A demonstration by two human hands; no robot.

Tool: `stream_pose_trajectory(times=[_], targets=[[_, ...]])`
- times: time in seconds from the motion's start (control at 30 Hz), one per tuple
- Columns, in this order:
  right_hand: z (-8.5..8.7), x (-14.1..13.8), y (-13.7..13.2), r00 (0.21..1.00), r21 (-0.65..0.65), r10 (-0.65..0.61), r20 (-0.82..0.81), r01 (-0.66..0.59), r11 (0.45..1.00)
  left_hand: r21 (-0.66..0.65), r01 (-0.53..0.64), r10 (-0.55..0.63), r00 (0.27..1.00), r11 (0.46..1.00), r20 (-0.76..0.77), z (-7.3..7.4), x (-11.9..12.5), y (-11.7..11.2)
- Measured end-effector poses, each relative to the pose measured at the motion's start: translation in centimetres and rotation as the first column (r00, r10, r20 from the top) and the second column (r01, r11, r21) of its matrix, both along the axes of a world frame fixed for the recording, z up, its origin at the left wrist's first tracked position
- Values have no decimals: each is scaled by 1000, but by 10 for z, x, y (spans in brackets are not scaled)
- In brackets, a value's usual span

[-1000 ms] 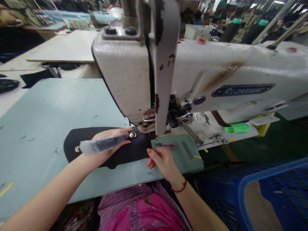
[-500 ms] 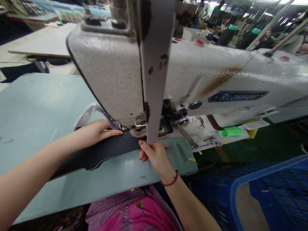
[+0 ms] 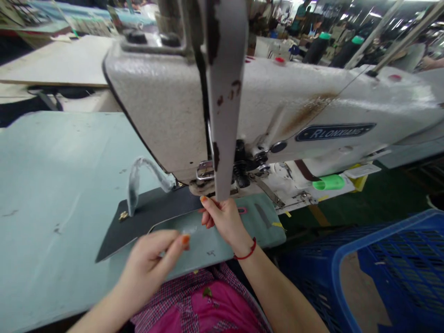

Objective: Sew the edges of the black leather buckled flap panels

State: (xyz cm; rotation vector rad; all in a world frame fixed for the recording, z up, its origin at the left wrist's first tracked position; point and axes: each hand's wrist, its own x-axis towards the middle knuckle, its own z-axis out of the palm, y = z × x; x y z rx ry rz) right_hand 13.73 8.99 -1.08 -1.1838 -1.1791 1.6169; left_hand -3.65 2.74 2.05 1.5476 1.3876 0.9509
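A black leather piece (image 3: 149,219) lies on the pale green table (image 3: 62,185), its right end under the foot of the white sewing machine (image 3: 270,111). A plastic-wrapped strap (image 3: 137,178) arches up from it beside a gold fitting (image 3: 123,215). My right hand (image 3: 222,217) pinches the right edge of the black piece just in front of the needle area. My left hand (image 3: 154,259) hovers near the table's front edge, thumb and fingers pinched together on something small that I cannot make out.
A blue plastic crate (image 3: 374,268) stands low on the right. A green thread cone (image 3: 328,183) lies behind the machine bed. Pink snips (image 3: 242,211) rest on the table by my right hand. Other benches and people fill the background.
My left hand has come off the black piece and pulled back toward me into a pinch. The wrapped strap now stands free in an arch. The right hand stays at the piece's edge.
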Motion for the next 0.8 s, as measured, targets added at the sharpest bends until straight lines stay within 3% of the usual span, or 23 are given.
stream_pose_trajectory(times=[0.03,0.07,0.13,0.2,0.23,0.3,0.4,0.53,0.63,0.8], targets=[[1,0,0,1000,17,0,13,-1,1000,-131,55,-38,991,990,130,-14,13,-8],[1,1,0,1000,35,0,27,-1,999,-234,29,41,956,972,290,-28,25,-11],[2,1,0,998,68,-7,65,3,998,-334,-10,207,802,942,560,-48,44,-4],[3,1,0,994,91,-24,102,15,996,-372,-46,314,639,927,703,-57,53,12],[4,1,0,993,99,-33,116,22,995,-393,-70,355,596,917,721,-57,54,19],[4,0,0,989,126,-48,138,30,992,-456,-137,443,586,880,679,-55,53,30],[5,-1,-1,984,179,-64,167,33,983,-503,-256,534,641,825,551,-52,49,34],[3,-2,-4,982,208,-90,166,54,977,-483,-311,545,687,818,480,-51,47,32],[-1,-4,-9,991,125,-116,69,107,986,-506,-269,539,662,819,520,-49,48,34],[-6,-11,-17,976,18,-177,-124,181,983,-517,-59,452,576,854,680,-44,50,38]])
